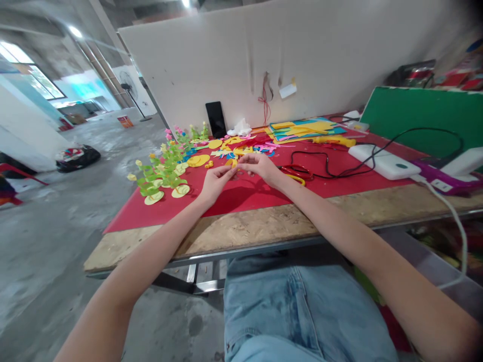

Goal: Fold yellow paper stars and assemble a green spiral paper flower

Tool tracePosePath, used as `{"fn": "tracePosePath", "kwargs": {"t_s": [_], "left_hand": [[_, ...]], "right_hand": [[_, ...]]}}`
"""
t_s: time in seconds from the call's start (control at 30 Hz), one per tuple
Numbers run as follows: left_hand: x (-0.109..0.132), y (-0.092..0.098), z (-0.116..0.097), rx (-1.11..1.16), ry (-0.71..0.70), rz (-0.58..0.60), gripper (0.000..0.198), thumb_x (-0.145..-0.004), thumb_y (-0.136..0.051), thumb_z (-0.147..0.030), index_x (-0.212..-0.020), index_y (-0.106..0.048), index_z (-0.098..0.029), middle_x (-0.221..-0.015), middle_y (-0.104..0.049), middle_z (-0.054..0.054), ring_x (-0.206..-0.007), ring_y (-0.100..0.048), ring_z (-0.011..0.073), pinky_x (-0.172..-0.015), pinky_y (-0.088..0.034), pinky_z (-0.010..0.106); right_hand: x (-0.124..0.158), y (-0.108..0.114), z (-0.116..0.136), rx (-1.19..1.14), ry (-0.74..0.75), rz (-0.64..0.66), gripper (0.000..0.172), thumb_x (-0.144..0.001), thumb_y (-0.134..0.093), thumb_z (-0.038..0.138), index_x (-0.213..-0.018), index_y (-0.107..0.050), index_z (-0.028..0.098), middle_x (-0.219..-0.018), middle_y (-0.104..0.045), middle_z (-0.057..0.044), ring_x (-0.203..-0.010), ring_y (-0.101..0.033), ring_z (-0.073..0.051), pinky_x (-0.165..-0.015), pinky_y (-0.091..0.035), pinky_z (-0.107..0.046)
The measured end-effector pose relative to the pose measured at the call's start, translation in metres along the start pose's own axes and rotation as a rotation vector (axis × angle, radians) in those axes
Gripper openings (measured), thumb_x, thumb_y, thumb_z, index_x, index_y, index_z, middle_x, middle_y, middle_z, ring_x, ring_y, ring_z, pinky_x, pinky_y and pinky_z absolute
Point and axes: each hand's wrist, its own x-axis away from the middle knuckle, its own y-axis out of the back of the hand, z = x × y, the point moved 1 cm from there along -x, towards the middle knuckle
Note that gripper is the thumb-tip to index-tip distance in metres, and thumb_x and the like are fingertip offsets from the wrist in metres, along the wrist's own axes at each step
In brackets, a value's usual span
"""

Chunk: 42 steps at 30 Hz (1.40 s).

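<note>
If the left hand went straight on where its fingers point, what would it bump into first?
Most likely the right hand: the fingers of the left hand point at its fingertips, very close by. Depth is hard to judge, so they may already touch.

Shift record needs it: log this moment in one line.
left hand, right hand: close together | yellow piece: at fingertips, grip unclear | flowers: standing, left

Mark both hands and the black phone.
Left hand (216,182): head view, back of the hand.
Right hand (263,168): head view, back of the hand.
Black phone (216,119): head view, middle of its dark front.
</note>
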Motion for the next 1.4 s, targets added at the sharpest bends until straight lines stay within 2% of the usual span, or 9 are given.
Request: {"fn": "tracePosePath", "kwargs": {"t_s": [0.1,0.23,0.37,0.43,0.57,0.87,1.4], "left_hand": [[-0.0005,0.0003,0.0006,0.034,-0.016,0.010,0.032,-0.064,-0.067,-0.042,-0.078,-0.069,-0.014,-0.067,-0.067,0.003,-0.060,-0.060,0.0133,-0.067,-0.050,0.028],[-0.0001,0.0001,0.0005,0.045,-0.032,0.043,0.031,-0.066,-0.066,-0.042,-0.081,-0.069,-0.014,-0.071,-0.068,0.004,-0.062,-0.060,0.0133,-0.065,-0.049,0.027],[0.0013,0.0001,-0.0005,0.064,-0.015,0.020,0.031,-0.065,-0.067,-0.041,-0.082,-0.069,-0.015,-0.074,-0.068,0.004,-0.064,-0.061,0.0131,-0.067,-0.048,0.027],[0.0021,0.0000,-0.0014,0.059,-0.009,0.026,0.031,-0.065,-0.067,-0.041,-0.081,-0.069,-0.015,-0.075,-0.069,0.004,-0.066,-0.061,0.0134,-0.068,-0.048,0.026],[0.0027,-0.0013,-0.0029,0.021,0.009,0.085,0.033,-0.069,-0.063,-0.044,-0.078,-0.068,-0.013,-0.073,-0.068,0.005,-0.066,-0.061,0.0140,-0.068,-0.048,0.027],[-0.0013,0.0026,-0.0017,-0.089,-0.055,-0.070,0.028,-0.063,-0.068,-0.040,-0.074,-0.063,-0.015,-0.067,-0.064,0.001,-0.064,-0.059,0.0119,-0.068,-0.047,0.025],[-0.0034,0.0024,0.0028,0.071,0.038,-0.098,0.026,-0.059,-0.072,-0.033,-0.074,-0.066,-0.013,-0.064,-0.064,0.001,-0.059,-0.057,0.0097,-0.067,-0.047,0.025]], "right_hand": [[0.0011,-0.0004,0.0020,-0.016,-0.014,0.038,0.025,-0.060,-0.067,0.029,-0.076,-0.059,0.012,-0.059,-0.056,0.003,-0.047,-0.043,-0.003,-0.045,-0.032,-0.018],[0.0010,-0.0002,-0.0001,-0.064,-0.054,0.010,0.027,-0.058,-0.068,0.029,-0.078,-0.062,0.012,-0.056,-0.054,0.004,-0.047,-0.041,-0.003,-0.046,-0.031,-0.018],[-0.0005,0.0002,-0.0038,-0.121,-0.126,0.001,0.032,-0.054,-0.071,0.030,-0.079,-0.063,0.012,-0.055,-0.052,0.004,-0.048,-0.040,-0.003,-0.047,-0.031,-0.018],[-0.0007,0.0003,-0.0040,-0.123,-0.122,0.007,0.031,-0.054,-0.071,0.030,-0.077,-0.063,0.012,-0.056,-0.052,0.004,-0.048,-0.040,-0.003,-0.047,-0.030,-0.018],[0.0002,0.0012,-0.0011,-0.077,-0.055,-0.061,0.023,-0.054,-0.070,0.028,-0.069,-0.062,0.012,-0.054,-0.052,0.005,-0.047,-0.039,-0.003,-0.046,-0.030,-0.019],[0.0022,0.0013,-0.0018,0.030,-0.012,-0.024,0.020,-0.060,-0.067,0.030,-0.066,-0.062,0.011,-0.046,-0.045,0.005,-0.042,-0.035,-0.004,-0.043,-0.024,-0.020],[0.0014,0.0018,-0.0020,-0.026,-0.038,-0.012,0.019,-0.058,-0.065,0.025,-0.071,-0.062,0.011,-0.049,-0.050,0.005,-0.044,-0.039,-0.004,-0.044,-0.029,-0.020]]}}
